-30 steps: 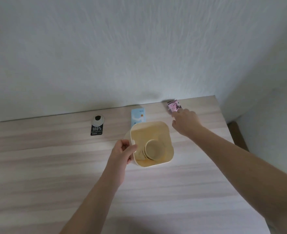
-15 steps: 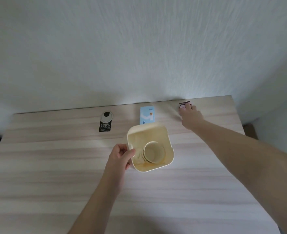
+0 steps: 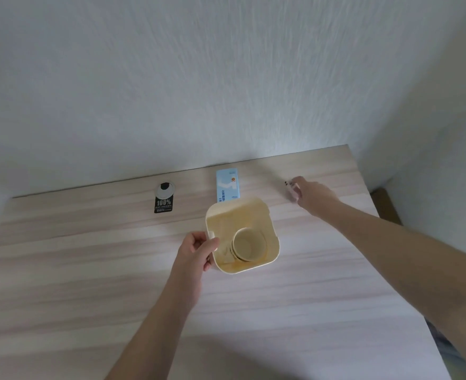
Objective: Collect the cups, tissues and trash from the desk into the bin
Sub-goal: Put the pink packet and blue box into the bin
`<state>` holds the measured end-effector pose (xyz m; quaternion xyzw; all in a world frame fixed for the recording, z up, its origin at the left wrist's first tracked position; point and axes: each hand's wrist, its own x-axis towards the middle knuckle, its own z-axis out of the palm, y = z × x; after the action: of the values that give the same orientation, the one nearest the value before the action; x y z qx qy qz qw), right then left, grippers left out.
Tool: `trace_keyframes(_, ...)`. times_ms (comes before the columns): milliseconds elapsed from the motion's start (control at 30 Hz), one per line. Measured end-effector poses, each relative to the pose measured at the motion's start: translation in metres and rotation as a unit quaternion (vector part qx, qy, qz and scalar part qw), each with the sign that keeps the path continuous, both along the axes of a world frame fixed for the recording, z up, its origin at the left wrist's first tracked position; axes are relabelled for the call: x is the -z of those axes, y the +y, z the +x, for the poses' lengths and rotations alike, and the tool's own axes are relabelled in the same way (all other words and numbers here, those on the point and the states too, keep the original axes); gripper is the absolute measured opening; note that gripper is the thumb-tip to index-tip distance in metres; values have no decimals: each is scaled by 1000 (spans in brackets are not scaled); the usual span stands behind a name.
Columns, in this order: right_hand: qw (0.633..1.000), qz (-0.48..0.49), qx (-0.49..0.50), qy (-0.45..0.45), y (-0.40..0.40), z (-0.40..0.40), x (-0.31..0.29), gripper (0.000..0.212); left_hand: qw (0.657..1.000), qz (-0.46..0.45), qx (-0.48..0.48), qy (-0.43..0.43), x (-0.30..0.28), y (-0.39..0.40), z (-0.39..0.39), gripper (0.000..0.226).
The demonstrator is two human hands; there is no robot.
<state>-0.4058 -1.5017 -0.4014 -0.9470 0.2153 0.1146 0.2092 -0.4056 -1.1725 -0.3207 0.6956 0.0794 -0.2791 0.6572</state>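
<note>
The left hand (image 3: 196, 249) is gripping the bin (image 3: 273, 256) by its left rim, mid-desk. The right hand (image 3: 313, 194) is pinching what looks like a small wrapper (image 3: 291, 187) near the desk's (image 3: 322, 283) far right corner. The bin is sitting down-left of it.

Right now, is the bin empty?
No. Stacked paper cups sit inside the cream bin, visible through its open top.

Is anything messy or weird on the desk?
Nothing is spilled or broken. The cups sit stacked in the bin, which the left hand steadies. The right hand grips a small packet. The blue packet lies flat behind the bin.
</note>
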Motion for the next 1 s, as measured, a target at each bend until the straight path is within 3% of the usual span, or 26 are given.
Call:
trace_keyframes(200, 983, 117, 85, -113, 25, -55, -72, 26, 999, -23, 39, 5, 0, 4, 0, 25)
trace_keyframes(367, 938, 184, 150, -252, 82, -110, -147, 21, 997, -41, 70, -5, -3, 8, -2, 20)
trace_keyframes(433, 939, 210, 140, -235, 118, -126, -160, 20, 996, -35, 79, -7, -3, 15, -5, 14)
trace_keyframes(600, 970, 155, 89, -163, 195, -129, -152, 16, 992, -39, 120, -12, -8, 37, -12, 20)
trace_keyframes(867, 967, 210, 68, -130, 264, -104, -153, 22, 985, -75, 156, -16, -15, 81, -4, 13)
trace_keyframes(1000, 972, 166, 55, -160, 270, -97, -168, 19, 987, -82, 134, -15, -13, 107, 6, 13)
